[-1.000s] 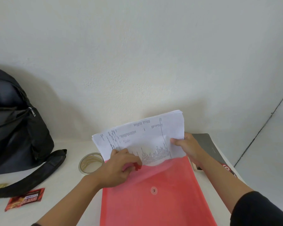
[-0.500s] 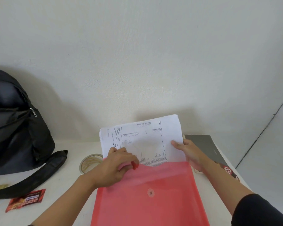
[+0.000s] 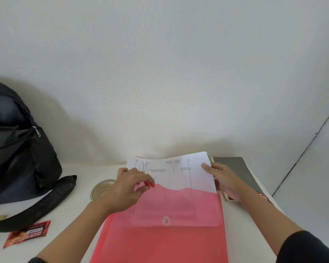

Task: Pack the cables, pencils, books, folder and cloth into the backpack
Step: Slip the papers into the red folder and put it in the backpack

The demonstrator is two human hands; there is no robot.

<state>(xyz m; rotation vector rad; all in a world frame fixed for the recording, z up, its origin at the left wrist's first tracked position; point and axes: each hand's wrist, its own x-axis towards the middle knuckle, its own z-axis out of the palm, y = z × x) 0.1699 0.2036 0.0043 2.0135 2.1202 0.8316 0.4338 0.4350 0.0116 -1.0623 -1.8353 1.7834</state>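
The red folder (image 3: 165,242) lies flat by the near edge of the tabletop (image 3: 65,215), its mouth facing the far edge; the papers (image 3: 179,171) sit about half inside it. The left hand (image 3: 127,188) pinches the folder's front lip and lifts it; the right hand (image 3: 226,179) grips the papers' right edge, thumb on top. The step in hand looks like seating the stack. To do it well, hold the lip wide; slide the sheets straight toward the near edge with both corners level so none buckles; then close it at the snap (image 3: 166,221). The backpack (image 3: 17,158) stands at the far left corner, well apart; 1 book (image 3: 241,171) lies at the right edge, just beside the right hand.
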